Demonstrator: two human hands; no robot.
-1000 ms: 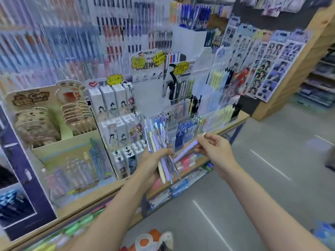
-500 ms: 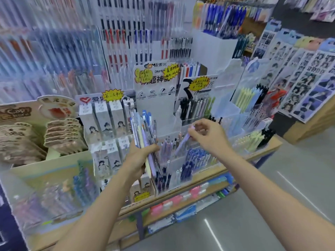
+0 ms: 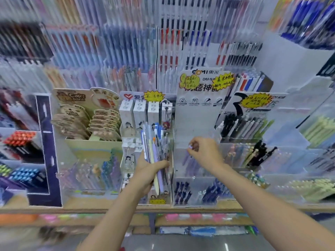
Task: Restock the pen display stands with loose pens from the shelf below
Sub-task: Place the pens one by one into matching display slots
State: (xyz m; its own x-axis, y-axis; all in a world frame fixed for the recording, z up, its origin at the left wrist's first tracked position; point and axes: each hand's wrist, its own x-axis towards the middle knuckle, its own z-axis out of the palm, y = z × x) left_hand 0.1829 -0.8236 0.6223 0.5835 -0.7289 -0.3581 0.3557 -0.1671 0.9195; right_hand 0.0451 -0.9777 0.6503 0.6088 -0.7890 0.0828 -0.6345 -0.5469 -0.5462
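The left hand (image 3: 147, 171) is gripping an upright bundle of loose pens (image 3: 155, 147), fingers wrapped around it. Just right, the right hand (image 3: 204, 153) is pinching a lilac pen (image 3: 190, 146) over the clear display stand (image 3: 197, 167) on the shelf (image 3: 90, 210).

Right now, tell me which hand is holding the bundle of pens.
The left hand grips the bundle of pens, upright before the white boxes. The right hand pinches only a single lilac pen over the clear stand.
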